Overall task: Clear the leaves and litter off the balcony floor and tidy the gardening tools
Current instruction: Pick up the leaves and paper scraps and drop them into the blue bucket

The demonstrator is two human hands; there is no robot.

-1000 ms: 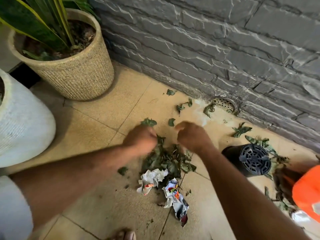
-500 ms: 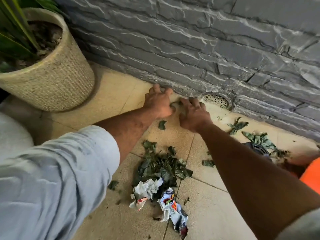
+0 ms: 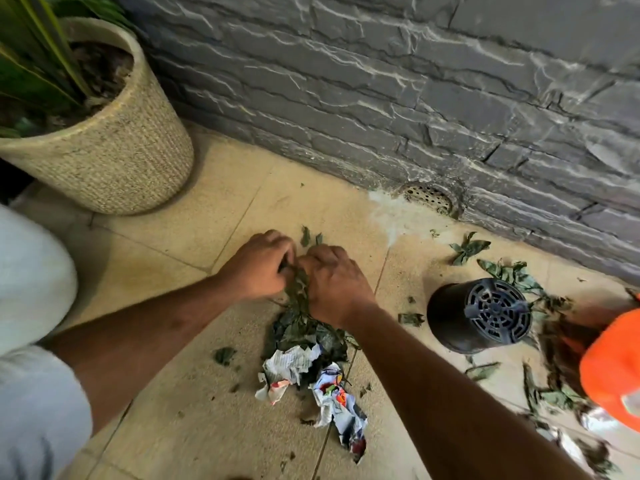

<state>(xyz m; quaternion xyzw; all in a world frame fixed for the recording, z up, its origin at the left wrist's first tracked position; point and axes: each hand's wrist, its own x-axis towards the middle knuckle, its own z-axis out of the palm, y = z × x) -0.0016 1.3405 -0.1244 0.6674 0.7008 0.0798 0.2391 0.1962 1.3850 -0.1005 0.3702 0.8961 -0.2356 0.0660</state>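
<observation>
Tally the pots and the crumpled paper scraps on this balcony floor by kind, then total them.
Woven beige planter pot: 1
Black plastic nursery pot lying on its side: 1
Crumpled printed paper scraps: 2, one whitish, one colourful
Total: 4

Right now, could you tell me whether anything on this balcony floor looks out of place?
Yes: a black plastic pot lies tipped on its side near the wall, with leaves scattered around it and crumpled paper beside the leaf pile.
</observation>
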